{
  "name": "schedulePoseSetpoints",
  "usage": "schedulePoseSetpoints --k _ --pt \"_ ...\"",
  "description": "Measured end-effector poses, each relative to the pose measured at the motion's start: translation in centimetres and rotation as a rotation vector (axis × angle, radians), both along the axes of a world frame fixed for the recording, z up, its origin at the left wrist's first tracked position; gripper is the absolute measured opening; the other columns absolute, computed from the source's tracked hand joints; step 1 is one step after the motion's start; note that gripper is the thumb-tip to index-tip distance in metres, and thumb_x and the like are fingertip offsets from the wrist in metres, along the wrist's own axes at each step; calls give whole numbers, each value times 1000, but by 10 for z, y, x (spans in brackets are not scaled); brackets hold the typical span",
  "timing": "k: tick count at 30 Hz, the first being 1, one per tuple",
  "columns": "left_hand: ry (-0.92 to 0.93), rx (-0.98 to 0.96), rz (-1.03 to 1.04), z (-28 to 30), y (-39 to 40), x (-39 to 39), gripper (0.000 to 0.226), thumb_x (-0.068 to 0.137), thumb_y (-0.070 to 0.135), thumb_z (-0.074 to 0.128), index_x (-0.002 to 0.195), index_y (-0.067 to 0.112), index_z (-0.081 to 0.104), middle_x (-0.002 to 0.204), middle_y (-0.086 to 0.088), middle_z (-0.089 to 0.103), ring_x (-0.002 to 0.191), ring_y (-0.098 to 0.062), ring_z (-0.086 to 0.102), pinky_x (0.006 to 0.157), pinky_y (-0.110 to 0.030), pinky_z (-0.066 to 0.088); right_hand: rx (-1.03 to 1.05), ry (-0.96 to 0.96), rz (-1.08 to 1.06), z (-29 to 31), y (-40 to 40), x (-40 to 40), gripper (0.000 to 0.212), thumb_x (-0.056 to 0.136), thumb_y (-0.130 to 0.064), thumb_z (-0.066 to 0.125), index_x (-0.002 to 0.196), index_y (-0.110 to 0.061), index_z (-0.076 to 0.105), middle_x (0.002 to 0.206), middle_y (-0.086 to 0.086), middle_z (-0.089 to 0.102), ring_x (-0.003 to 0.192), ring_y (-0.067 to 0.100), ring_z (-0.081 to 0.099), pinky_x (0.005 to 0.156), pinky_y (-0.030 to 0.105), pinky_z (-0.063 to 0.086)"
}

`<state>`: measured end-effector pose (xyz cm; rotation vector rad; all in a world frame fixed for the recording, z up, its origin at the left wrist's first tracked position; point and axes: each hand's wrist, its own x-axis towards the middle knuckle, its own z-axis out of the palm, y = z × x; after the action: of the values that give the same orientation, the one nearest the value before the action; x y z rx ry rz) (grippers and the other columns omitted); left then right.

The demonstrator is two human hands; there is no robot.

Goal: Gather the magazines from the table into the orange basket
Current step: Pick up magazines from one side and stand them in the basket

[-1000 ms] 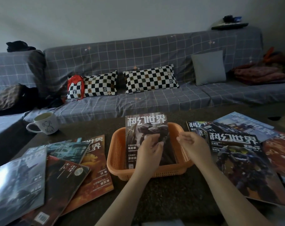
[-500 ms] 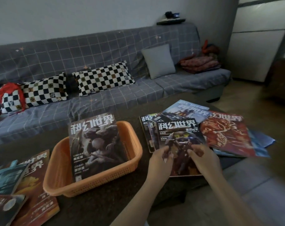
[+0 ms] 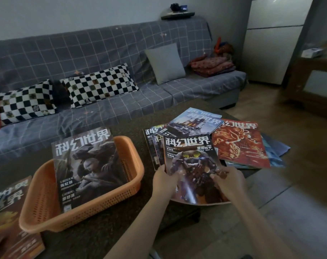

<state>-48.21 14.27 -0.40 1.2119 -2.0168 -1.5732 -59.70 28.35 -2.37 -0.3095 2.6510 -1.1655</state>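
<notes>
While gripping robot-cover magazine (image 3: 191, 165) with left hand (image 3: 163, 181) and right hand (image 3: 230, 183), apparently lifted; orange basket (image 3: 46, 208) left of them, holding one magazine (image 3: 86, 165).

Place: a living room in a home.
Sofa: a long sofa (image 3: 106, 58) under a grey checked cover runs along the far wall.
Cushions: two black-and-white checkered cushions (image 3: 99, 85) and one plain grey cushion (image 3: 165, 63) lie on it.
Blankets: folded red blankets (image 3: 212, 65) are at the right end of the sofa.
Table: a low dark coffee table (image 3: 102, 230) stands in front of the sofa, with magazines (image 3: 239, 143) spread on it and an orange basket (image 3: 95, 210).
Fridge: a white fridge (image 3: 274, 40) stands at the far right.
Floor: wooden boards (image 3: 289, 184) on the right.
</notes>
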Motion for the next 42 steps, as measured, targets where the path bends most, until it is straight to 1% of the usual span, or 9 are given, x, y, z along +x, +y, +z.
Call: schedulePoseSetpoints --k 4,9,15,22,26,30,33,37,42 --pt "18 -42 -63 -2 7 11 15 88 16 67 100 21 59 99 1 67 88 -11 63 62 -19 46 -157 -137 -14 0 9 9 16 82 -18 70 72 -11 61 61 4 65 54 16 62 55 29 48" --pt "122 -100 -75 30 0 40 24 89 21 68 109 25 55 101 10 64 97 -11 63 84 -31 54 -368 -201 7 27 11 29 13 84 -18 69 82 -17 56 71 6 67 63 20 64 58 30 50" --pt "255 -140 23 72 -27 90 15 89 22 67 104 23 63 96 5 71 90 -13 68 80 -36 57 -515 -213 139 75 -23 62 24 85 -18 68 101 -19 50 86 4 67 75 20 68 64 31 54" --pt "287 -239 181 82 -74 154 17 91 21 66 107 21 66 93 5 74 85 -10 71 71 -28 57 -456 -204 320 95 -98 97 32 84 -22 69 107 -19 47 89 0 67 74 15 69 76 40 57" --pt "278 -235 282 74 -102 186 11 90 18 67 100 23 68 91 2 76 85 -12 72 75 -32 58 -427 -201 425 97 -139 119 33 84 -21 68 106 -18 45 88 -3 63 69 9 65 55 22 50" --pt "227 -253 371 62 -124 205 10 89 21 68 89 30 63 86 5 74 80 -9 71 62 -21 54 -374 -171 485 90 -175 134 35 82 -21 71 105 -16 44 94 -1 64 72 10 63 61 26 52" --pt "173 -260 398 55 -138 211 6 90 23 67 95 27 64 84 8 72 72 -1 67 54 -13 50 -329 -123 550 87 -194 139 34 85 -21 67 103 -22 39 85 -12 54 65 -3 50 49 11 36" --pt "78 -243 405 46 -155 212 19 90 27 66 107 20 64 92 7 73 80 -8 69 59 -21 51 -234 -104 574 78 -215 141 23 85 -26 67 95 -18 48 81 -6 62 68 6 62 62 26 52" --pt "-121 -296 370 40 -170 207 26 87 22 69 109 21 55 86 13 64 73 -4 61 58 -19 47 -100 -64 590 69 -225 141 33 87 -25 64 112 -15 45 92 -2 66 67 4 62 45 13 39"
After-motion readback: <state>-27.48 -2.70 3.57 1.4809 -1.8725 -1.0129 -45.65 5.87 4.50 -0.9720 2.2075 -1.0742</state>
